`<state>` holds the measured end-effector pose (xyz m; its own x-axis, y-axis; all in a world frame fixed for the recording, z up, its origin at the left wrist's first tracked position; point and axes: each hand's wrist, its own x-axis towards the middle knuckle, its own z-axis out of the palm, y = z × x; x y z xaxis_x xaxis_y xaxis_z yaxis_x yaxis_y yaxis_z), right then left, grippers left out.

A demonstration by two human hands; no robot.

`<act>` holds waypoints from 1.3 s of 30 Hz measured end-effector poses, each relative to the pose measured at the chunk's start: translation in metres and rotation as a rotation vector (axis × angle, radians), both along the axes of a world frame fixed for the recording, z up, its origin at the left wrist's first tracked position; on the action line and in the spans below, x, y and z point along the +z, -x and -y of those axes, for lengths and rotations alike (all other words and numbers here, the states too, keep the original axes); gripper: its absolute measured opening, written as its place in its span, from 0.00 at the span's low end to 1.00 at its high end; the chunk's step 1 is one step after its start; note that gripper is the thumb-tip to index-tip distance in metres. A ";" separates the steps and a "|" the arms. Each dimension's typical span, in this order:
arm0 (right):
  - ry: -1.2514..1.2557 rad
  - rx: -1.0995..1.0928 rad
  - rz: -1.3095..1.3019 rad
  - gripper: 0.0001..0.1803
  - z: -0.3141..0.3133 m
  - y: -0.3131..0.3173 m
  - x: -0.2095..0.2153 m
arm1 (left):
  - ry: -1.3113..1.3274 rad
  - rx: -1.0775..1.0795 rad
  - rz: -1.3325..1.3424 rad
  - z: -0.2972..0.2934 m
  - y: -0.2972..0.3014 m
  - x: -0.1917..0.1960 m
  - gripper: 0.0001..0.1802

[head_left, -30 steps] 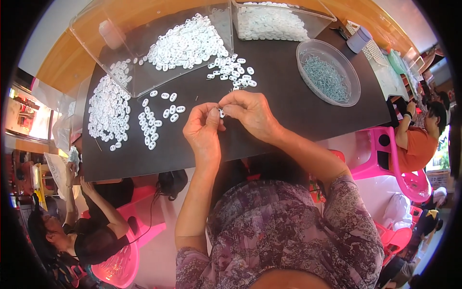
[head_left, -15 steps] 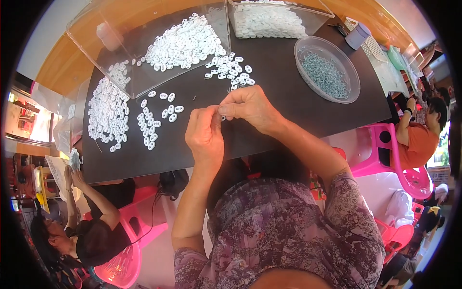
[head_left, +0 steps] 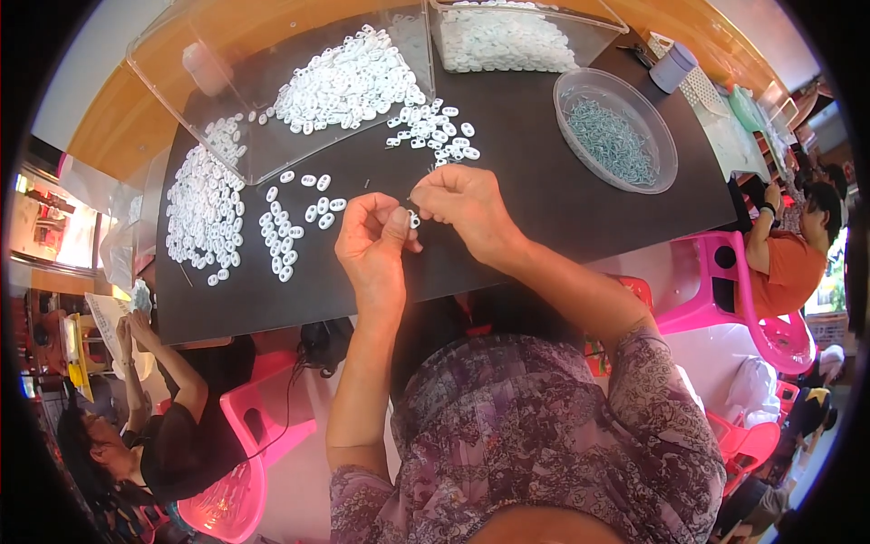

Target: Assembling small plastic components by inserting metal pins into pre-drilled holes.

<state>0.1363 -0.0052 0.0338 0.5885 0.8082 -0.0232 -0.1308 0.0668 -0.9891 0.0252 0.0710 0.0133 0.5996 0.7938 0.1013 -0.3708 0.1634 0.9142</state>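
My left hand (head_left: 373, 249) is closed over the dark table, pinching a small white oval plastic piece (head_left: 414, 219) between thumb and fingers. Right beside it, my right hand (head_left: 467, 207) has thumb and forefinger pressed together just above that piece. A tiny dark thing shows at those fingertips, too small to name. Beyond my hands lies a loose group of white oval pieces (head_left: 439, 129), each with two openings. To the left sit a small cluster of the same pieces (head_left: 279, 238) and a larger heap (head_left: 204, 218).
A clear tilted bin (head_left: 299, 145) holds a white heap at the back left; another clear bin (head_left: 507, 41) stands behind. A round clear tray (head_left: 666, 172) of thin grey metal pins or screws is at right. People sit by pink chairs (head_left: 702, 281) on both sides.
My hands have drawn slightly apart. The left moved a little left and nearer me, its fingers spreading around the white piece, which now shows more. The right lifted slightly off it.
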 end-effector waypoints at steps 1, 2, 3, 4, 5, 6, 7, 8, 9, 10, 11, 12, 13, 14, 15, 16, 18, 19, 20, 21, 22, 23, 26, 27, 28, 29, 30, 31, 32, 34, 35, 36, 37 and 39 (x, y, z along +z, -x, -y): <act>-0.008 -0.088 0.104 0.07 0.000 0.005 0.000 | 0.000 0.001 -0.001 0.000 0.000 0.002 0.06; -0.008 -0.087 0.103 0.07 -0.001 0.008 -0.002 | 0.067 0.003 -0.008 0.001 0.001 0.005 0.05; -0.031 -0.108 0.120 0.07 0.000 0.011 -0.005 | 0.135 0.002 -0.012 0.002 0.001 0.007 0.04; -0.054 -0.129 0.137 0.07 0.000 0.014 -0.006 | 0.136 0.000 -0.012 0.002 0.001 0.009 0.04; -0.054 -0.130 0.137 0.07 0.001 0.017 -0.006 | 0.128 -0.004 -0.020 0.002 0.001 0.009 0.03; -0.091 -0.116 0.062 0.06 0.001 0.020 -0.006 | 0.120 -0.008 -0.028 0.002 0.001 0.010 0.03; -0.128 -0.101 -0.013 0.06 0.001 0.022 -0.005 | 0.120 -0.008 -0.028 0.002 0.001 0.009 0.03; -0.128 -0.102 -0.013 0.06 0.002 0.023 -0.003 | 0.098 0.016 -0.031 0.004 0.000 0.008 0.03; -0.151 -0.105 -0.085 0.06 0.002 0.024 -0.002 | 0.076 0.041 -0.034 0.006 0.000 0.007 0.03; -0.175 -0.109 -0.158 0.06 0.002 0.025 -0.001 | 0.075 0.041 -0.034 0.008 -0.001 0.007 0.03; -0.175 -0.109 -0.158 0.06 0.001 0.024 -0.002 | 0.050 0.103 -0.029 0.011 -0.001 0.007 0.03; -0.130 -0.153 -0.152 0.06 0.000 0.023 -0.003 | 0.026 0.164 -0.024 0.013 -0.002 0.007 0.03; -0.086 -0.197 -0.145 0.06 0.000 0.022 -0.005 | 0.026 0.163 -0.024 0.015 -0.002 0.006 0.03; -0.086 -0.198 -0.145 0.06 0.001 0.023 -0.006 | -0.042 0.171 -0.022 0.017 -0.003 0.003 0.03; -0.098 -0.197 -0.186 0.06 0.002 0.022 -0.007 | -0.110 0.179 -0.020 0.017 -0.003 0.001 0.03; -0.111 -0.197 -0.227 0.06 0.003 0.022 -0.008 | -0.110 0.179 -0.020 0.018 -0.003 -0.001 0.03; -0.107 -0.192 -0.269 0.07 0.005 0.021 -0.010 | -0.149 0.143 -0.046 0.020 -0.002 -0.003 0.04; -0.103 -0.186 -0.312 0.07 0.006 0.020 -0.011 | -0.150 0.140 -0.047 0.021 -0.001 -0.003 0.04; -0.105 -0.190 -0.313 0.07 0.007 0.019 -0.012 | -0.188 0.143 -0.085 0.022 0.000 -0.004 0.04; -0.091 -0.184 -0.348 0.07 0.007 0.019 -0.013 | -0.229 0.150 -0.122 0.023 0.001 -0.004 0.04; -0.077 -0.178 -0.383 0.07 0.007 0.020 -0.014 | -0.232 0.151 -0.122 0.023 0.000 -0.006 0.04; -0.080 -0.177 -0.384 0.07 0.007 0.021 -0.012 | -0.351 0.232 -0.146 0.024 -0.002 -0.010 0.04; -0.056 -0.200 -0.479 0.06 0.009 0.021 -0.009 | -0.641 0.348 -0.216 0.023 -0.005 -0.008 0.06; -0.059 -0.191 -0.516 0.06 0.011 0.019 -0.009 | -0.813 0.386 -0.261 0.022 -0.005 -0.007 0.07; -0.062 -0.181 -0.553 0.07 0.013 0.018 -0.009 | -0.815 0.383 -0.261 0.020 -0.005 -0.006 0.07; -0.064 -0.184 -0.555 0.07 0.016 0.016 -0.009 | -0.902 0.362 -0.258 0.018 -0.004 -0.006 0.08; -0.046 -0.147 -0.563 0.06 0.020 0.015 -0.006 | -0.989 0.342 -0.255 0.016 -0.003 -0.005 0.08; -0.027 -0.110 -0.571 0.06 0.022 0.014 -0.004 | -0.990 0.339 -0.255 0.013 -0.002 -0.005 0.08; -0.028 -0.112 -0.572 0.06 0.024 0.013 -0.001 | -1.016 0.281 -0.237 0.010 0.001 -0.006 0.09; -0.017 -0.097 -0.572 0.07 0.026 0.012 0.002 | -1.043 0.217 -0.219 0.007 0.004 -0.003 0.09; -0.019 -0.099 -0.574 0.07 0.026 0.012 0.002 | -1.040 0.168 -0.219 0.006 0.005 0.000 0.09; -0.015 -0.107 -0.576 0.07 0.026 0.012 0.001 | -1.038 0.120 -0.218 0.006 0.006 0.003 0.08; -0.012 -0.115 -0.578 0.07 0.026 0.012 0.000 | -1.038 0.119 -0.218 0.006 0.007 0.005 0.08; -0.025 -0.124 -0.557 0.08 0.025 0.016 -0.003 | -0.847 0.018 -0.214 0.006 0.010 0.006 0.07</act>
